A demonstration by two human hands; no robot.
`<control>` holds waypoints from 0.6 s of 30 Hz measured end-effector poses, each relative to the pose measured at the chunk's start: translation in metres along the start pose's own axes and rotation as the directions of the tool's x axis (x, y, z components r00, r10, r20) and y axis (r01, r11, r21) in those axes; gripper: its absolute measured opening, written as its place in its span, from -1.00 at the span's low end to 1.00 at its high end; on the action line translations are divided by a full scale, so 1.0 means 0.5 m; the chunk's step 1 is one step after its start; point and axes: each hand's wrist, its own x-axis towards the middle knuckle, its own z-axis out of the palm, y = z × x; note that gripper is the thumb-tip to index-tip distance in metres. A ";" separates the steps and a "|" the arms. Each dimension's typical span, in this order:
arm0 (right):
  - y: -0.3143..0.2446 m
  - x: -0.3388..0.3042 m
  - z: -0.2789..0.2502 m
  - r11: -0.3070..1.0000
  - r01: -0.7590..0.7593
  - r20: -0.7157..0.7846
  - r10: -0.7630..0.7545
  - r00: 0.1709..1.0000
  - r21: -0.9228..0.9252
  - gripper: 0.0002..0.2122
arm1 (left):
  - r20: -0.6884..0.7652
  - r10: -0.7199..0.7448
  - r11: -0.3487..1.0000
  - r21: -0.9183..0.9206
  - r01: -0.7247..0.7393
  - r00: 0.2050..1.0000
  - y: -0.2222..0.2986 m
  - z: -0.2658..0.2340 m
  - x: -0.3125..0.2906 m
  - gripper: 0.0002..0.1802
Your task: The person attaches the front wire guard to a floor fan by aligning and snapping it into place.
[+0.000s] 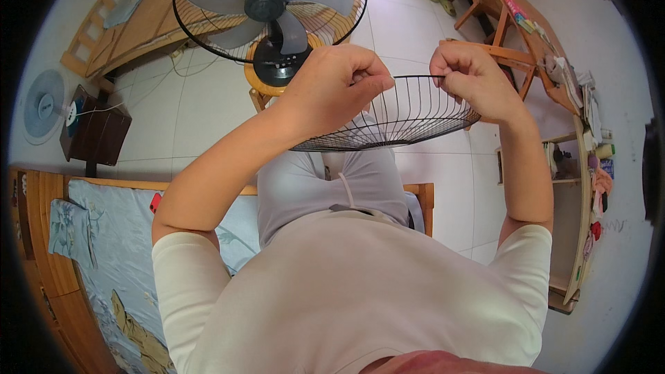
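A black wire fan grille (388, 125), round and dished, is held up in front of my lap by its upper rim. My left hand (343, 83) pinches that rim at one side, thumb and fingers closed. On the other side of the rim, my right hand (471, 79) is closed too, its fingers curled over the wire. Beyond my left hand stands a fan (264, 5) with grey blades, a black wire ring behind them and no grille over their front. Its black base (277, 66) rests on a round wooden stool (258, 88).
A bed (118, 235) with pale blue sheets lies at the left, a red phone (155, 202) on it. A smaller fan (46, 106) stands on a dark brown cabinet (97, 125). At the right are a wooden desk (530, 0) and a cluttered shelf (571, 208).
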 end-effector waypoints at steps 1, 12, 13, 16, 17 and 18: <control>0.004 0.000 -0.001 1.000 0.007 -0.003 -0.007 1.000 -0.007 -0.94 | 0.017 0.013 1.000 0.007 -0.013 1.000 -0.001 -0.002 0.000 -0.90; 0.000 0.005 0.010 0.996 0.086 0.019 -0.085 0.996 -0.026 -0.95 | 0.159 -0.147 0.929 -0.315 0.192 0.976 -0.028 -0.012 0.002 -0.90; 0.002 0.006 0.012 0.994 0.104 0.021 -0.104 0.994 -0.027 -0.95 | 0.153 -0.133 0.941 -0.291 0.173 0.979 -0.032 -0.010 0.000 -0.90; -0.003 0.006 0.016 0.997 0.075 0.033 -0.076 0.997 0.010 -0.95 | 0.074 -0.094 0.981 -0.163 0.105 0.993 -0.029 -0.004 -0.009 -0.92; -0.006 0.006 0.016 0.998 0.053 0.040 -0.054 0.998 0.028 -0.95 | 0.027 -0.038 0.996 -0.085 0.041 0.999 -0.028 -0.001 -0.013 -0.93; -0.004 0.007 0.017 0.998 0.051 0.047 -0.052 0.998 0.033 -0.95 | -0.016 0.021 1.000 -0.004 -0.021 1.000 -0.029 0.004 -0.017 -0.94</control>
